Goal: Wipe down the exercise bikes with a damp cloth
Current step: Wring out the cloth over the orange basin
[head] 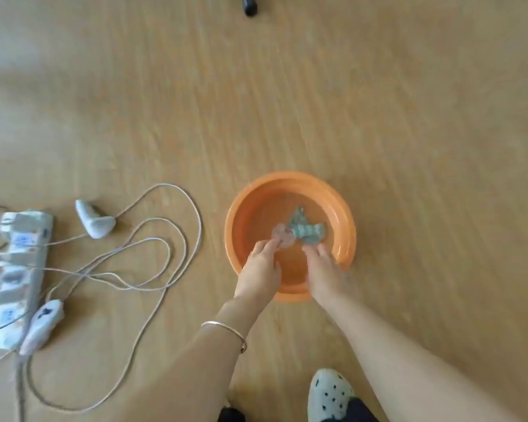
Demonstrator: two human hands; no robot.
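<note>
Down on the wooden floor [378, 102], an orange basin [346, 214] sits with the cloth [307, 229] lying soaked toward its far right wall. Both hands are in the bowl, a little apart: the left hand [261, 269] pinches something pale and blurred that I cannot make out, while the right hand [323, 266] reaches with loose fingers toward the cloth's near edge, not clearly gripping it. I'd say gather the whole cloth, wring it low over the basin until merely damp, and keep drips well away from the power strip [19, 269] and cables [153, 254] near the left.
</note>
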